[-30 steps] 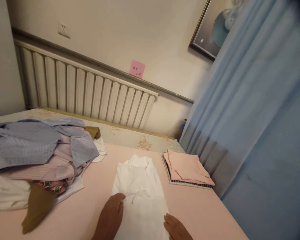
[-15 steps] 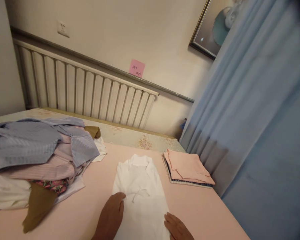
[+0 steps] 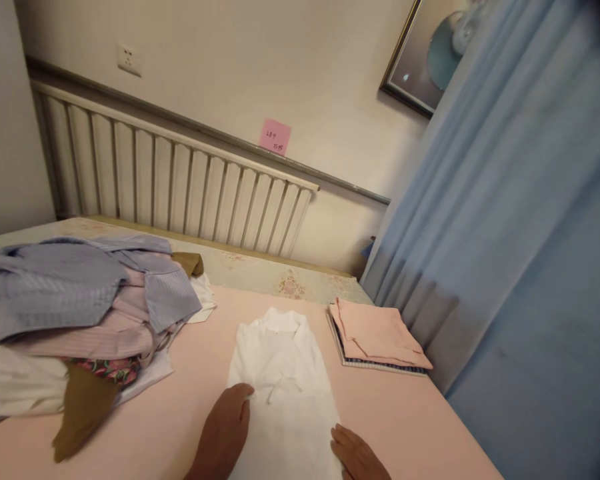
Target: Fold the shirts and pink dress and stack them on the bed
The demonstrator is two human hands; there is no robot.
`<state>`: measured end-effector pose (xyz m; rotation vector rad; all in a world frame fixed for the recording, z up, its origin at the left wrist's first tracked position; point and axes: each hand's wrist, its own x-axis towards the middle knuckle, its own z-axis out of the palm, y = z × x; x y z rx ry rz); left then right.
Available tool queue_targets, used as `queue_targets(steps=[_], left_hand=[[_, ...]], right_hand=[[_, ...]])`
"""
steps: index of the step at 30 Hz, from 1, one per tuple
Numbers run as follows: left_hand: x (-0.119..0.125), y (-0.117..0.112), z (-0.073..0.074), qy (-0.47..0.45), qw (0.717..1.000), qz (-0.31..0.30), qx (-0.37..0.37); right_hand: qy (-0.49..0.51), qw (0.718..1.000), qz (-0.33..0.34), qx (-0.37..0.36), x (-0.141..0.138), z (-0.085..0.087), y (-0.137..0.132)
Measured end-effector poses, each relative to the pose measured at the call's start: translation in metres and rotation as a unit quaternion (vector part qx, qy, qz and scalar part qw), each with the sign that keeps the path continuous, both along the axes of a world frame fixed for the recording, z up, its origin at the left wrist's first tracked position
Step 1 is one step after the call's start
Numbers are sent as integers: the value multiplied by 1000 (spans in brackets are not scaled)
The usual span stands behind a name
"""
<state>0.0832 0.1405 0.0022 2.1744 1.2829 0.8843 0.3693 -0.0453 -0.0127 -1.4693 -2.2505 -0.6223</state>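
Observation:
A white shirt (image 3: 290,413) lies lengthwise in front of me, its collar at the far end, its sides narrowed and a small tie or crease across the chest. At the shirt's left edge rests my left hand (image 3: 225,427), open, with its fingertips on the cloth. My right hand (image 3: 357,453) is open too, its fingers stretched along the right edge. The lower end of the shirt runs out of view between my wrists.
A loose heap of clothes (image 3: 50,287) spreads over the left side. To the right sits a folded stack with a pink garment (image 3: 380,333) on top. Beyond the pink sheet (image 3: 405,413) stands a radiator (image 3: 180,180); a blue curtain (image 3: 505,200) hangs at right.
Both hands stay on the shirt's edges, and the shirt lies as before. The whole view has shifted very slightly.

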Motion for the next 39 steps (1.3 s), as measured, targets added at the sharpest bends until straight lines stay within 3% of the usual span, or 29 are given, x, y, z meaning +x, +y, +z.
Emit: queue_targets(steps=[12,15,18,22,25,28,31,39], left_hand=[[0,2,2,1,1000,-2,-22],[0,4,2,3,1000,-1,-27],[1,6,2,-6,1000,3,-26],[1,8,1,-16,999,8,-34],[1,9,-5,-25,999,10,-25],[2,11,-11,-39,999,13,10],[3,11,-13,-46,999,9,27],[2,9,-3,-39,999,-7,-1]], right_hand=[[69,998,7,-12,-6,4,-4],[160,986,-48,-16,-5,10,5],[267,954,-132,-41,0,28,42],[358,913,-186,-60,9,60,127],[400,883,-229,-85,16,72,191],[415,870,-250,-97,22,67,240],[425,860,-256,-119,25,54,272],[494,826,-216,-165,35,35,303]])
